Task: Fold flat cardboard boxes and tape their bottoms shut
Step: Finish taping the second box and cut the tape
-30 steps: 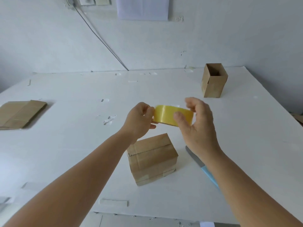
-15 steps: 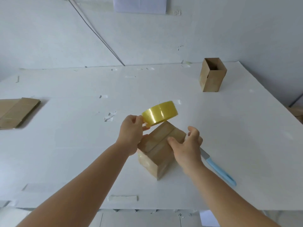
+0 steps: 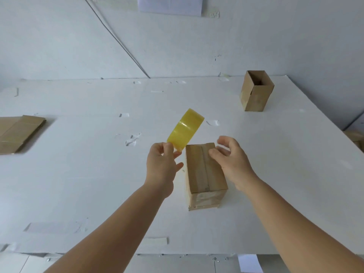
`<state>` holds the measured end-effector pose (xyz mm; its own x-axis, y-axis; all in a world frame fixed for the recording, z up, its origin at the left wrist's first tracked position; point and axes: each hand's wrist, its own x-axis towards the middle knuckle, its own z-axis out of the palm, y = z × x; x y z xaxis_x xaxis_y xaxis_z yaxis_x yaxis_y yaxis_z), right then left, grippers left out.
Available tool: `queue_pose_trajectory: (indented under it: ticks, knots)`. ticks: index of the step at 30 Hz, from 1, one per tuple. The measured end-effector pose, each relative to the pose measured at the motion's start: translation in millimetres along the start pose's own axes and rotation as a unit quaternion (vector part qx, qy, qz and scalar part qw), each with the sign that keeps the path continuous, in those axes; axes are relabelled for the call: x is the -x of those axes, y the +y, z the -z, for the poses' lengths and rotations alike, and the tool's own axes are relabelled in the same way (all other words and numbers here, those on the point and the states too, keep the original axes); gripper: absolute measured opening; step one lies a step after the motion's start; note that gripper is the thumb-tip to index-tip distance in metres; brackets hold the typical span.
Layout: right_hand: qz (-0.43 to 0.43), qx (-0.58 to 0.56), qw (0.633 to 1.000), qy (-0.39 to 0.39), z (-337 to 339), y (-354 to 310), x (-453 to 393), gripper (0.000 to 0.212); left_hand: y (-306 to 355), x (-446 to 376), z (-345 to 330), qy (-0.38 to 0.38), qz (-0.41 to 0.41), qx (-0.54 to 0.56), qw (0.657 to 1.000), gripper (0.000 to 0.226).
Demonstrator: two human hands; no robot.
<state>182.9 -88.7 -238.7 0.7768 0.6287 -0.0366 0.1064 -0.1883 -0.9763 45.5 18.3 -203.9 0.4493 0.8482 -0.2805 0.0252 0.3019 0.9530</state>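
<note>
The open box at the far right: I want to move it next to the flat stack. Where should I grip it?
Grip the open box by its two opposite side walls near the top rim, coming from above. It stands upright with its mouth open and nothing close around it, so the walls are free to pinch.

No text, label, brand or number can be read. The sheet of paper (image 3: 170, 5) on the wall looks blank, and the cardboard boxes (image 3: 204, 174) and the yellow tape roll (image 3: 185, 130) show no legible print.
</note>
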Motion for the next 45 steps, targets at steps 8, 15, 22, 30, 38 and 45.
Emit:
queue_pose_trajectory:
  ticks: [8,15,22,30,38,45]
  knots:
    - [0.15,-0.013,0.981,-0.123,39.9,-80.5,-9.0,0.076,42.5,-7.4,-11.4,-0.175,-0.061,-0.078,0.98,0.016]
    - [0.14,-0.095,0.972,-0.16,61.9,-89.5,-19.0,0.061,61.0,-22.4,-18.3,-0.209,0.005,-0.088,0.974,0.016]
    - [0.121,-0.04,0.988,-0.088,65.0,-91.5,-30.8,0.03,58.0,-32.6,-21.0,-0.178,-0.02,-0.163,0.97,0.014]
    - [0.089,0.357,0.925,-0.093,78.1,-77.0,-48.5,0.032,52.6,-50.2,2.9,-0.143,-0.044,-0.317,0.937,0.015]
    - [0.075,0.472,0.87,-0.123,72.3,-52.7,-57.6,0.034,34.4,-61.3,12.6,-0.13,-0.047,-0.355,0.924,0.011]
    - [0.097,0.449,0.877,-0.144,67.3,-31.3,-66.1,0.044,20.9,-70.4,14.0,-0.123,-0.028,-0.328,0.936,0.028]
